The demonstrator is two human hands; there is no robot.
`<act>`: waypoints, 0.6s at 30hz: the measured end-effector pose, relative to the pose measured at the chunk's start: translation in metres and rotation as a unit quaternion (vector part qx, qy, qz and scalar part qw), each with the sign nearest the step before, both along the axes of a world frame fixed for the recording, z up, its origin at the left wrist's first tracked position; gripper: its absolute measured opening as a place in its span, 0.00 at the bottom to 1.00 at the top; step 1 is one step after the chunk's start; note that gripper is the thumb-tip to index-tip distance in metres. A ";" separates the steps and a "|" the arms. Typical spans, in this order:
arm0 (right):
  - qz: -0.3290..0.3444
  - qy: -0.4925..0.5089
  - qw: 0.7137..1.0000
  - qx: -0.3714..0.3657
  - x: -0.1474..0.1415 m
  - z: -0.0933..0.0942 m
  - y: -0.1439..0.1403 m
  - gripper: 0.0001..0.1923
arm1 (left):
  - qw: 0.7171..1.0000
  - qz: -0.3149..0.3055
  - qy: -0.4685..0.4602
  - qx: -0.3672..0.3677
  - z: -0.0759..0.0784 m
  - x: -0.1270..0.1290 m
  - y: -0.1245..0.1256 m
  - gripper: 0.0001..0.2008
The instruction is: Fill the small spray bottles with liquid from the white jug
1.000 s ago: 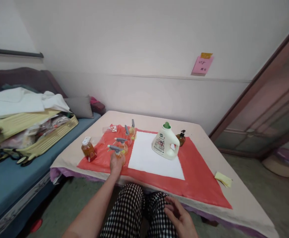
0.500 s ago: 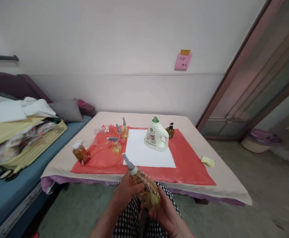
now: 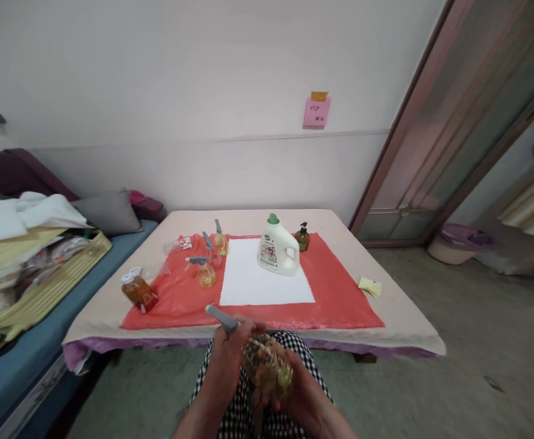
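Observation:
Above my lap is a transparent spray bottle [image 3: 267,366] with a grey spray head [image 3: 222,317], tilted so the head points up and left. My left hand [image 3: 227,356] is closed around its neck, just below the grey head. My right hand [image 3: 301,381] is wrapped about the bottle's lower end. Past my hands, a white sheet [image 3: 248,286] lies on a red plastic cover [image 3: 340,305]. A large cream detergent jug [image 3: 279,250] with a green cap stands on the sheet. Similar spray bottles [image 3: 207,275] stand to the left of the sheet.
An amber bottle [image 3: 139,292] leans at the table's left. A dark pump bottle [image 3: 302,238] stands behind the jug. Yellow notes [image 3: 370,286] lie at the right. Left of the table is a blue bed [image 3: 33,341] with piled things; a bin [image 3: 454,244] stands far right.
My left hand has shifted up to the bottle's neck, covering the collar. The spray bottle has dropped slightly and tilts flatter. The camera view has turned a little to the right.

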State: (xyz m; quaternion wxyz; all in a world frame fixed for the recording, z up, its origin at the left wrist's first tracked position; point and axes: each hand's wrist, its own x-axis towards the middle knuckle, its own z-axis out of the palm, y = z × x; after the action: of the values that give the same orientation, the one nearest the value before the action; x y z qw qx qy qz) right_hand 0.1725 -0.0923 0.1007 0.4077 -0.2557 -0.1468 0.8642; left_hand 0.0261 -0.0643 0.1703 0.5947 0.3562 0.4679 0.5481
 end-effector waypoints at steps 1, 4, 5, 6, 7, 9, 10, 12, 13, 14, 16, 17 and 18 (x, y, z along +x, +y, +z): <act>-0.003 0.001 1.000 -0.001 0.000 0.002 0.000 0.33 | 1.000 -0.001 0.003 0.002 0.000 0.000 0.000 0.14; -0.011 0.003 1.000 0.000 -0.001 0.006 0.000 0.33 | 1.000 -0.005 0.010 0.001 -0.001 0.001 0.001 0.14; -0.011 0.003 1.000 0.000 -0.001 0.007 0.001 0.32 | 1.000 -0.006 0.012 -0.001 -0.001 0.001 0.001 0.14; -0.010 0.002 1.000 0.001 -0.002 0.007 0.001 0.32 | 1.000 -0.006 0.014 -0.002 0.000 0.001 0.002 0.14; -0.012 0.001 1.000 0.004 -0.002 0.008 0.002 0.32 | 1.000 -0.006 0.015 -0.004 0.000 0.000 0.002 0.14; -0.016 -0.003 1.000 0.011 -0.003 0.009 0.003 0.31 | 1.000 -0.005 0.012 -0.007 0.001 0.000 0.003 0.13; -0.017 -0.004 1.000 0.013 -0.003 0.010 0.003 0.31 | 1.000 -0.003 0.010 -0.008 0.001 -0.001 0.004 0.13; -0.015 -0.007 1.000 0.010 -0.004 0.010 0.003 0.30 | 1.000 0.000 0.005 -0.010 0.001 -0.001 0.004 0.13; -0.014 -0.008 1.000 0.006 -0.004 0.010 0.003 0.30 | 1.000 0.001 0.003 -0.011 0.000 -0.001 0.004 0.13; -0.014 -0.010 1.000 0.002 -0.004 0.009 0.003 0.31 | 1.000 0.001 0.002 -0.011 0.000 -0.001 0.004 0.12; -0.018 -0.021 1.000 -0.001 -0.005 0.006 0.004 0.32 | 1.000 -0.003 0.005 -0.009 0.000 -0.001 0.003 0.12; -0.019 -0.029 0.999 -0.004 -0.006 0.004 0.005 0.33 | 1.000 -0.004 0.014 -0.005 -0.001 -0.002 0.003 0.12; -0.018 -0.038 0.999 -0.008 -0.006 0.001 0.007 0.35 | 1.000 -0.002 0.030 0.000 -0.001 -0.003 0.005 0.13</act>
State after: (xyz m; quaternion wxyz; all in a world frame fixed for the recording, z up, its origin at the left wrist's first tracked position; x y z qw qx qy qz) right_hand 0.1663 -0.0848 0.1021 0.4155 -0.2939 -0.1504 0.8476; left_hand 0.0229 -0.0595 0.1691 0.5819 0.3734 0.4847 0.5358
